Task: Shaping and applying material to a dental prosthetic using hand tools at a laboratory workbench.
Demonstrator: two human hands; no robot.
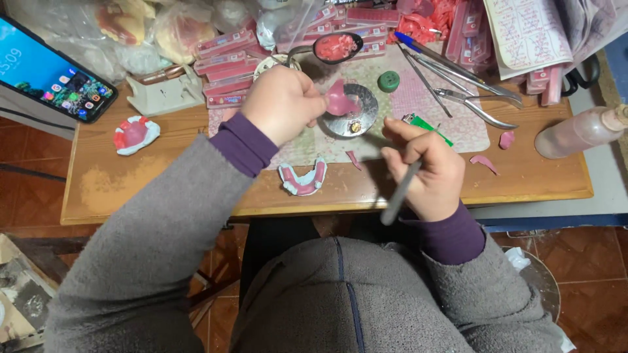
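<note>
Left fingers: the left hand point(282, 103) is closed on a pink wax piece point(340, 101), pinched at its near edge and held over a round metal dish point(358, 112).
Right fingers: the right hand point(425, 171) is curled around a thin grey metal tool point(399, 194) — the handle slants down toward the table edge, the tip hidden inside the fist.
Wax piece: one, smooth, curved, pale pink, its free end above the dish's middle; a small brass-coloured burner point(355, 127) sits at the dish's near rim.
Dental models: two — one white-and-pink arch point(303, 179) just in front of the left wrist, another point(135, 134) well off to the left.
Wax scraps: three small pink bits; one point(352, 159) lies between the hands, two point(485, 163) point(506, 139) to the right.
Pliers and tweezers: a group of steel instruments point(468, 88) beyond the right hand; the count is unclear.
Others: one green cap point(388, 81), one spoon of pink material point(337, 47), one plastic bottle point(579, 133), one phone point(52, 72), stacked pink boxes point(226, 72).
Surface: wooden table point(131, 189).
</note>
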